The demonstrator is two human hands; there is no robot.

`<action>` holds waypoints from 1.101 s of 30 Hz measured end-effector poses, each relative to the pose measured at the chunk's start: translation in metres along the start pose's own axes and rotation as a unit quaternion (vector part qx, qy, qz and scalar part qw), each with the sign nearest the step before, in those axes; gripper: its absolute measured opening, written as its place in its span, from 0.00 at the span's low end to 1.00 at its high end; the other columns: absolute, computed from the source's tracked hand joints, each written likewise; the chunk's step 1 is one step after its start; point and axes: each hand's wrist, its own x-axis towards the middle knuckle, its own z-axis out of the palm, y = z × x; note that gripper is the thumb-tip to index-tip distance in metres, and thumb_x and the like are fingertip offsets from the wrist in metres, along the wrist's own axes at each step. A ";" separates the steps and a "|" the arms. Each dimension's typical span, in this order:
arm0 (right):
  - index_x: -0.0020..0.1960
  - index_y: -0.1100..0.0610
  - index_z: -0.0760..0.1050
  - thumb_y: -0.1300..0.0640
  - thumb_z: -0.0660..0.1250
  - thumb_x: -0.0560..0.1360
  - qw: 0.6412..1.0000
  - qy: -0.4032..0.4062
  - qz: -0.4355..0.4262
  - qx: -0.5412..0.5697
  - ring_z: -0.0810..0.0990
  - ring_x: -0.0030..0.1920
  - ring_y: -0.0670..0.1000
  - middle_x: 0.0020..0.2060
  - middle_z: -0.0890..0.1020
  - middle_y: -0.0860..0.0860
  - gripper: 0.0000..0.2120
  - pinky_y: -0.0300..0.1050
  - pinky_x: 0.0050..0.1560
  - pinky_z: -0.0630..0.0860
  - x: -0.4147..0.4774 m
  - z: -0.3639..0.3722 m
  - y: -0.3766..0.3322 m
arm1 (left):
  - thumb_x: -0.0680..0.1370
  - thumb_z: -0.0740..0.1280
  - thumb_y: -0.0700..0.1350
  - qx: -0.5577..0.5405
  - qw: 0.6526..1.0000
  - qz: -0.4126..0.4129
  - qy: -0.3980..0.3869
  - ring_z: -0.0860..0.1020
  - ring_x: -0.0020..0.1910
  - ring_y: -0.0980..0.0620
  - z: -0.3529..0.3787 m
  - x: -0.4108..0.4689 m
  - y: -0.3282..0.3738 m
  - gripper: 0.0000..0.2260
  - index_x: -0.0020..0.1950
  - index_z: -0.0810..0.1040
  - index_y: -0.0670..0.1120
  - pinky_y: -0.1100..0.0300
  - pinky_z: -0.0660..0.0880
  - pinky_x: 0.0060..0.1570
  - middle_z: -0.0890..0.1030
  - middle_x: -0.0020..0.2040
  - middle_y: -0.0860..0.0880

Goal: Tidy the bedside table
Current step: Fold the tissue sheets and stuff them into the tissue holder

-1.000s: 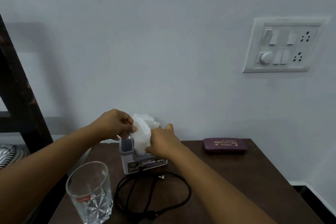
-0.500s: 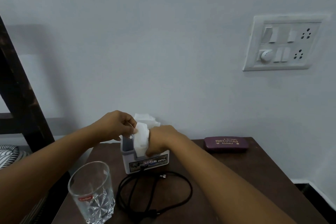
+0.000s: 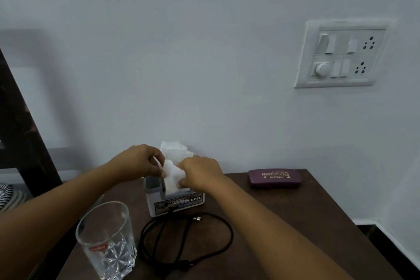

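Note:
A small grey-white holder box (image 3: 176,203) with a printed label stands at the back of the dark wooden bedside table (image 3: 284,218). White tissue paper (image 3: 173,174) sticks up out of it. My left hand (image 3: 141,161) pinches the tissue's left edge. My right hand (image 3: 201,173) grips its right side and presses it down into the holder. Part of the tissue is hidden behind both hands.
A clear drinking glass (image 3: 108,245) stands at the front left. A black cable (image 3: 186,243) lies coiled in front of the holder. A purple spectacle case (image 3: 275,177) rests at the back right by the wall. A switchboard (image 3: 341,54) is on the wall, a dark bed frame (image 3: 20,134) at left.
Both hands have pushed the tissue lower into the holder. My right hand has rolled over the top of it. The view has dipped slightly.

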 end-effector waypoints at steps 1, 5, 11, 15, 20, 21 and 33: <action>0.58 0.49 0.76 0.49 0.69 0.72 1.000 -0.003 -0.003 -0.004 0.77 0.54 0.57 0.53 0.80 0.54 0.15 0.44 0.45 0.67 0.000 0.001 0.000 | 0.67 0.76 0.47 0.030 1.000 0.003 0.001 0.75 0.30 0.60 0.000 0.001 -0.001 0.07 0.39 0.78 0.52 0.67 0.69 0.32 0.80 0.35 0.55; 0.57 0.49 0.76 0.47 0.68 0.72 0.999 0.029 0.015 0.040 0.78 0.53 0.57 0.52 0.80 0.54 0.14 0.44 0.43 0.65 0.001 0.001 0.002 | 0.68 0.73 0.49 0.125 0.992 0.009 0.010 0.74 0.38 0.54 0.008 0.006 -0.002 0.05 0.41 0.79 0.52 0.61 0.68 0.37 0.77 0.36 0.54; 0.58 0.48 0.76 0.47 0.69 0.71 0.997 0.045 0.020 0.062 0.78 0.53 0.57 0.52 0.81 0.54 0.16 0.44 0.44 0.67 0.002 -0.001 0.002 | 0.65 0.73 0.58 0.169 0.985 -0.016 -0.007 0.76 0.43 0.53 0.015 0.006 0.006 0.15 0.47 0.78 0.54 0.62 0.70 0.38 0.78 0.40 0.54; 0.58 0.47 0.74 0.47 0.70 0.69 0.997 0.029 0.027 0.065 0.78 0.52 0.56 0.52 0.81 0.53 0.18 0.44 0.43 0.67 -0.001 -0.001 0.007 | 0.65 0.71 0.58 0.270 0.962 -0.042 -0.003 0.77 0.42 0.52 0.025 0.008 0.016 0.19 0.53 0.78 0.51 0.61 0.72 0.41 0.77 0.43 0.52; 0.51 0.53 0.74 0.55 0.68 0.71 0.996 0.068 -0.001 0.053 0.78 0.48 0.59 0.47 0.80 0.56 0.09 0.44 0.40 0.63 -0.006 0.007 0.010 | 0.69 0.69 0.56 0.402 0.916 -0.007 0.011 0.79 0.45 0.51 0.037 0.010 0.025 0.14 0.49 0.77 0.50 0.62 0.67 0.39 0.80 0.44 0.52; 0.52 0.54 0.74 0.56 0.67 0.72 0.996 0.075 -0.013 0.038 0.78 0.48 0.59 0.47 0.80 0.56 0.09 0.44 0.39 0.62 -0.007 0.009 0.009 | 0.69 0.68 0.56 0.406 0.914 -0.010 0.015 0.78 0.43 0.52 0.038 0.009 0.025 0.13 0.48 0.77 0.50 0.62 0.67 0.39 0.79 0.41 0.53; 0.51 0.52 0.65 0.47 0.73 0.67 0.951 0.153 0.113 0.242 0.78 0.49 0.56 0.50 0.79 0.51 0.22 0.45 0.40 0.68 0.001 0.011 0.005 | 0.67 0.74 0.55 0.093 0.993 -0.060 0.033 0.73 0.31 0.56 0.018 0.016 0.006 0.13 0.32 0.75 0.50 0.65 0.66 0.29 0.76 0.30 0.53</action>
